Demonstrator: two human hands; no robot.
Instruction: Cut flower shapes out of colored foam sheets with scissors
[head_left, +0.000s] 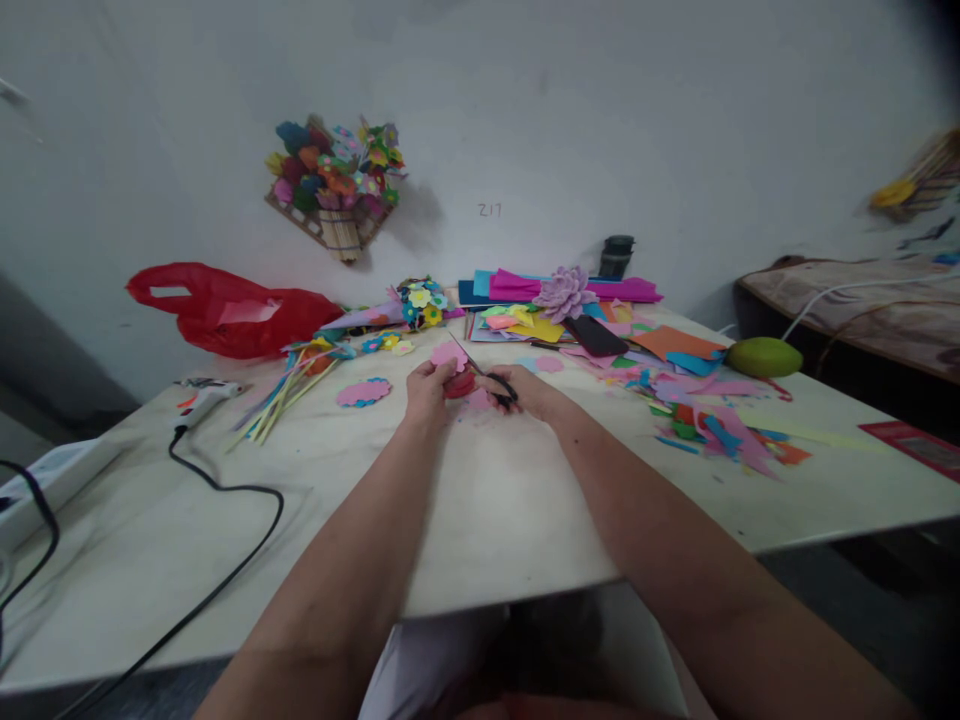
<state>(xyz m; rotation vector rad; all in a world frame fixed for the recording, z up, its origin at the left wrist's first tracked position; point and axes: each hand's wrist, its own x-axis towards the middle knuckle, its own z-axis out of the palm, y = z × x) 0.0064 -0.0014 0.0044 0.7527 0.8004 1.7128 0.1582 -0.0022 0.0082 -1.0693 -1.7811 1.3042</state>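
My left hand (429,388) pinches a pink scalloped paper piece (448,354) above the middle of the table. In my right hand (520,388) are black-handled scissors (501,386), their blades pointing up and left beside the pink piece. A round red object (460,384) sits between the two hands; whether a hand touches it I cannot tell. Below the hands, more pink paper (478,402) lies on the table. To the left of my left hand rests a pink scalloped disc with blue edging (364,392).
A white table (510,530) carries a red bag (247,318), paper strips (289,400), a glue gun (210,400) with a black cord, a dark phone (595,336), colored scraps (727,430) and a green fruit (765,357). A power strip (56,490) lies left.
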